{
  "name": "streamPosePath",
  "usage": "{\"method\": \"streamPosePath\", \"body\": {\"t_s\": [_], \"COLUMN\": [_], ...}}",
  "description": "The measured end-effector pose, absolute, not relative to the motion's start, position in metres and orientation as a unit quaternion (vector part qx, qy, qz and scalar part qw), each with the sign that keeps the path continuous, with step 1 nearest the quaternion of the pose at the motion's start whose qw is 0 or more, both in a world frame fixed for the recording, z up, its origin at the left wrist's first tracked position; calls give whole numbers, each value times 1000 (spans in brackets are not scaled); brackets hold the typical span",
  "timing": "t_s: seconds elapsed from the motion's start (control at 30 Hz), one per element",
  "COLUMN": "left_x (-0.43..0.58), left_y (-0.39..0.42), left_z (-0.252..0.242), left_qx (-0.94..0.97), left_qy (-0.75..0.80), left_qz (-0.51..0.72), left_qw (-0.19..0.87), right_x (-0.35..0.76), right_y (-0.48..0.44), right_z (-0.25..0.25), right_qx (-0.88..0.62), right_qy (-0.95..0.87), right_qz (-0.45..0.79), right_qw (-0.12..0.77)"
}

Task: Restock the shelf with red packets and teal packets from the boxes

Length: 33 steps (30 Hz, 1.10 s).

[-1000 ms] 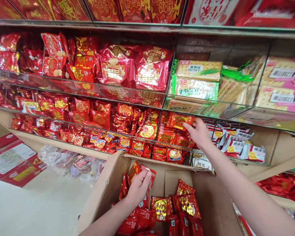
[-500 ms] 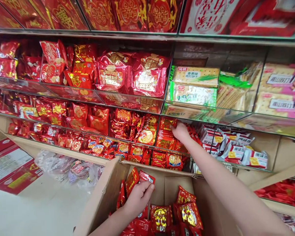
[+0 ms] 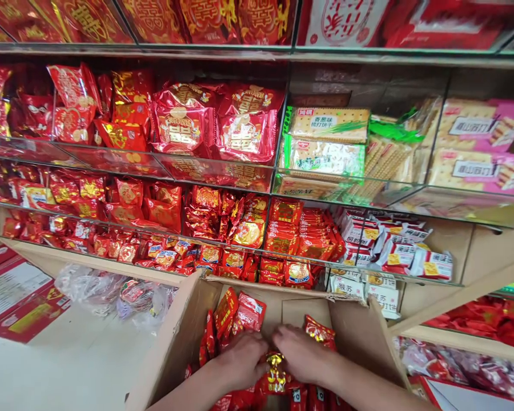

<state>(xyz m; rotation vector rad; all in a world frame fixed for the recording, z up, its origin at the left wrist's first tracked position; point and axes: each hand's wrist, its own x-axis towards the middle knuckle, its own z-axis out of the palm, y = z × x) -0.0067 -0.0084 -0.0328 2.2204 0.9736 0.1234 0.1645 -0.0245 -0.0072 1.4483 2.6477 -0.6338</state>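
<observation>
Both my hands are down inside an open cardboard box [image 3: 177,337] full of red and gold snack packets [image 3: 251,311]. My left hand [image 3: 242,359] and my right hand [image 3: 302,354] meet over a red packet with gold foil [image 3: 276,374], fingers curled onto it from either side. Above the box, a glass-fronted shelf compartment [image 3: 300,231] holds stacked packets of the same red and gold kind.
Tiered glass shelves carry red wedding-style snack bags [image 3: 184,123], green cracker packs [image 3: 325,142], pink biscuit packs [image 3: 475,148] and white packets [image 3: 394,248]. A clear plastic bag of sweets [image 3: 111,288] lies left of the box, by red flat boxes [image 3: 12,291].
My right hand has left the shelf compartment and come down into the box beside my left hand. My left hand shifted slightly lower in the box.
</observation>
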Motion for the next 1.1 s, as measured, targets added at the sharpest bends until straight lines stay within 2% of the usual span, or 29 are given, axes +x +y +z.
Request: {"method": "streamPosePath", "body": {"t_s": [0.1,0.17,0.33,0.5,0.57,0.73,0.83,0.9,1.0,1.1], "left_x": [-9,-10,-7,-7,-8,-1,14,24,34,35], "left_y": [-9,-8,-4,2,5,12,17,18,19,20], "left_z": [-34,-33,-29,-21,-14,24,43,48,44,35], "left_qx": [866,855,793,747,734,714,675,647,617,612], "left_qy": [386,396,430,460,461,438,450,455,475,493], "left_qz": [41,59,130,244,284,340,411,461,483,479], "left_qw": [315,329,411,413,409,427,416,403,399,392], "right_x": [165,163,151,153,160,171,161,151,143,144], "right_y": [-24,-22,-30,-30,-25,-14,-11,-10,-8,-6], "right_z": [-49,-60,-51,-32,-20,26,43,44,37,30], "right_qx": [500,516,528,547,551,526,516,543,599,659], "right_qy": [847,837,822,788,777,697,559,465,443,483], "right_qz": [-177,-176,-197,-272,-305,-396,-457,-438,-334,-231], "right_qw": [41,39,87,76,12,-283,-461,-545,-578,-528]}}
